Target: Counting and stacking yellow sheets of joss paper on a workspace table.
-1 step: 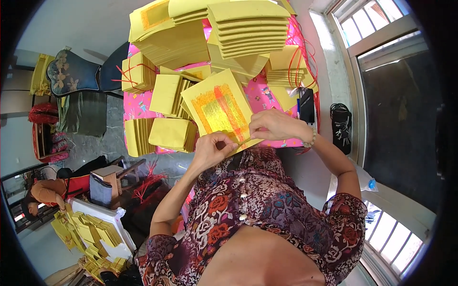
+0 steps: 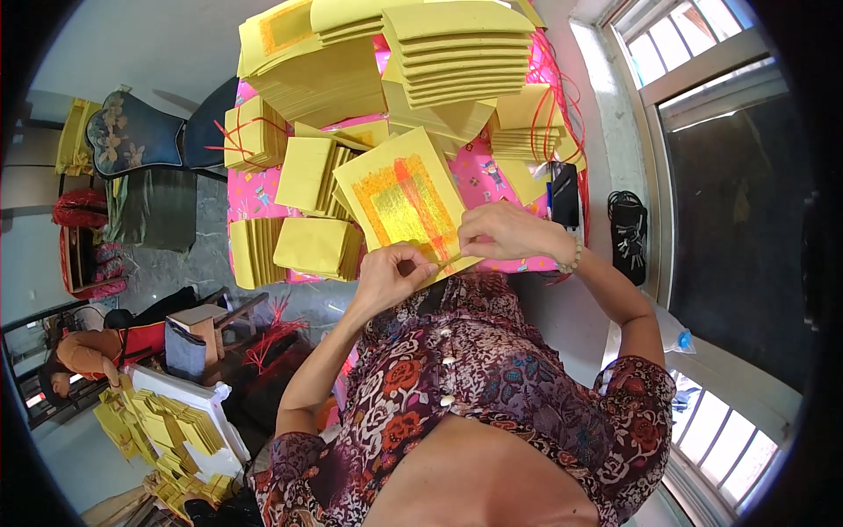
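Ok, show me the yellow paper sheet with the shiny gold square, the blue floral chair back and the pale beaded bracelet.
Yellow paper sheet (image 2: pixel 399 209): head view, on its gold square.
Blue floral chair back (image 2: pixel 133 139): head view, near its centre.
Pale beaded bracelet (image 2: pixel 577 252): head view, on its beads.

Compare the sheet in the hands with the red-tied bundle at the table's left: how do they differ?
The sheet shows an orange-bordered gold panel with a red stripe; the red-tied bundle shows plain yellow paper. The sheet is spread open, pinched at its near edge by the left hand and right hand; the bundle is a compact stack touched by neither. Both are yellow paper.
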The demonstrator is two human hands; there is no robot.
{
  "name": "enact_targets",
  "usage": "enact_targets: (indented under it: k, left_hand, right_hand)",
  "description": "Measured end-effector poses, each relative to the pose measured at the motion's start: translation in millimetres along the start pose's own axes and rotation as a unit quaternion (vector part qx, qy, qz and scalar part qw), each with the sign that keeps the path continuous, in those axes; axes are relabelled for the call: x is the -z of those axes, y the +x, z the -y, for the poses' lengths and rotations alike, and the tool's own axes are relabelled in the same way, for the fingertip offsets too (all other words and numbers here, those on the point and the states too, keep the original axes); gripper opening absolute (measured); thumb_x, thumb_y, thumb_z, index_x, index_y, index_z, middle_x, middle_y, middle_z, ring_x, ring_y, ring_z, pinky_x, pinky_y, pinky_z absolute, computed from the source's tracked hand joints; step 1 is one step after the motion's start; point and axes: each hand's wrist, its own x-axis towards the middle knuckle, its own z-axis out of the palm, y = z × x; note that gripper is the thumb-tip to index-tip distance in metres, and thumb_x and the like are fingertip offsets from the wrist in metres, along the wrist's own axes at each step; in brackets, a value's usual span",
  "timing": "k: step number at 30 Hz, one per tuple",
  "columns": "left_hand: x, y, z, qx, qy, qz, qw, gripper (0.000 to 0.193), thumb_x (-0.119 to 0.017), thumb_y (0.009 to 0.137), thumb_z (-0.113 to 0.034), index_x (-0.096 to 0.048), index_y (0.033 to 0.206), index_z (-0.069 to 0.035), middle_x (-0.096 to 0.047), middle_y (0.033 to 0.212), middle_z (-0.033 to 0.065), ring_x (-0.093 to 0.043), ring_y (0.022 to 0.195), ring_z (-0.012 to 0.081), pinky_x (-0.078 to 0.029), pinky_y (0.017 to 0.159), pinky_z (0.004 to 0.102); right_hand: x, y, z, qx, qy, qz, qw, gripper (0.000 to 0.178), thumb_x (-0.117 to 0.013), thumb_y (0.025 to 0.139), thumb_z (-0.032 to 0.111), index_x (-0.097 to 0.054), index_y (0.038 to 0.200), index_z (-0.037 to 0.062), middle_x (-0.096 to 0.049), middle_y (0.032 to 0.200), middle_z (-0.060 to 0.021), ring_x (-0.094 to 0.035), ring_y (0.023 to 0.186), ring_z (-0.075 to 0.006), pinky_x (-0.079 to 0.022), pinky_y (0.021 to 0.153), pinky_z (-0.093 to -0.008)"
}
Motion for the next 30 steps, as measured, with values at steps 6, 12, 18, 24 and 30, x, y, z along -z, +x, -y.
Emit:
enact_targets:
  k: [6, 12, 18, 24, 30]
  left_hand:
    - [3, 3, -1, 0.025, -0.053, -0.005, 0.998, 0.023, -0.078, 0.083, -0.026, -0.074, 0.082, -0.004, -0.064, 0.064, 0.0036, -0.056, 0.057, 0.0089, -0.046, 0.055, 0.0277]
    - [22, 1, -18, -0.085, -0.006, -0.127, 0.988, 0.022, -0.079, 0.081, -0.016, -0.071, 0.098, -0.005, -0.064, 0.087, 0.0058, -0.060, 0.079, 0.0148, -0.047, 0.068, 0.0283]
    - [13, -7, -28, -0.335, 0.209, -0.271, 0.878, 0.046, -0.078, 0.076, -0.014, -0.066, 0.120, -0.010, -0.058, 0.124, 0.0135, -0.053, 0.114, 0.0339, -0.041, 0.097, 0.0470]
    - [2, 23, 1, -0.251, 0.323, -0.164, 0.898, 0.070, -0.066, 0.088, -0.038, -0.042, 0.147, -0.008, -0.037, 0.153, 0.0164, -0.032, 0.142, 0.0376, -0.027, 0.114, 0.0520]
    - [2, 36, 13, -0.206, 0.356, -0.136, 0.901, 0.079, -0.057, 0.092, -0.050, -0.033, 0.153, -0.006, -0.029, 0.158, 0.0180, -0.024, 0.147, 0.0381, -0.021, 0.118, 0.0543]
  right_hand:
    - [-11, 2, -1, 0.119, -0.052, -0.106, 0.986, 0.018, -0.065, 0.086, 0.019, -0.058, 0.092, 0.0041, -0.059, 0.079, -0.0121, -0.061, 0.076, -0.0333, -0.045, 0.067, -0.0454]
    - [17, 23, -1, -0.024, -0.011, -0.006, 1.000, 0.019, -0.062, 0.091, 0.020, -0.056, 0.096, 0.0029, -0.060, 0.088, -0.0155, -0.061, 0.084, -0.0370, -0.045, 0.071, -0.0484]
    - [30, 67, -27, 0.034, -0.007, -0.173, 0.984, 0.023, -0.062, 0.095, 0.023, -0.059, 0.101, 0.0011, -0.060, 0.086, -0.0162, -0.060, 0.074, -0.0335, -0.048, 0.069, -0.0409]
    - [31, 106, -41, -0.077, 0.048, -0.226, 0.970, 0.027, -0.065, 0.094, 0.023, -0.060, 0.110, 0.0021, -0.064, 0.097, -0.0134, -0.064, 0.085, -0.0197, -0.050, 0.073, -0.0339]
    - [-10, 112, -72, -0.126, 0.307, -0.354, 0.874, 0.040, -0.068, 0.094, 0.014, -0.048, 0.124, -0.0027, -0.067, 0.103, -0.0123, -0.065, 0.090, -0.0137, -0.054, 0.076, -0.0280]
